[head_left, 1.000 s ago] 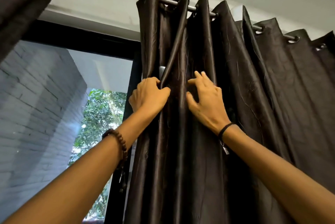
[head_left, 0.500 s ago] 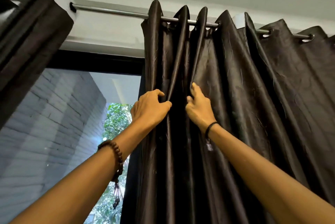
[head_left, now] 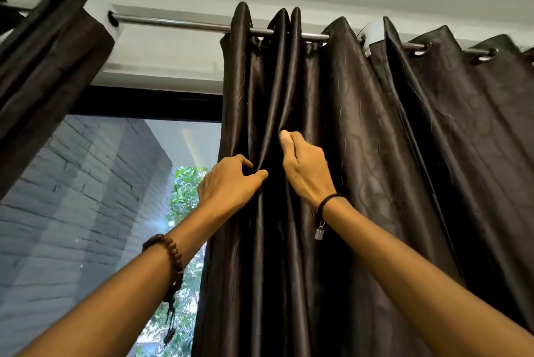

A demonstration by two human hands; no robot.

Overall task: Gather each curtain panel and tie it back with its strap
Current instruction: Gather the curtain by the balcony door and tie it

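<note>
Left wrist wears a brown bead bracelet [head_left: 172, 252], right a black charm cord [head_left: 324, 204].

Lettering, labels, brands, numbers, signs: none can be read on the curtain panel [head_left: 361, 140], the rod [head_left: 173, 23] or the wall bracket [head_left: 99, 11].
</note>
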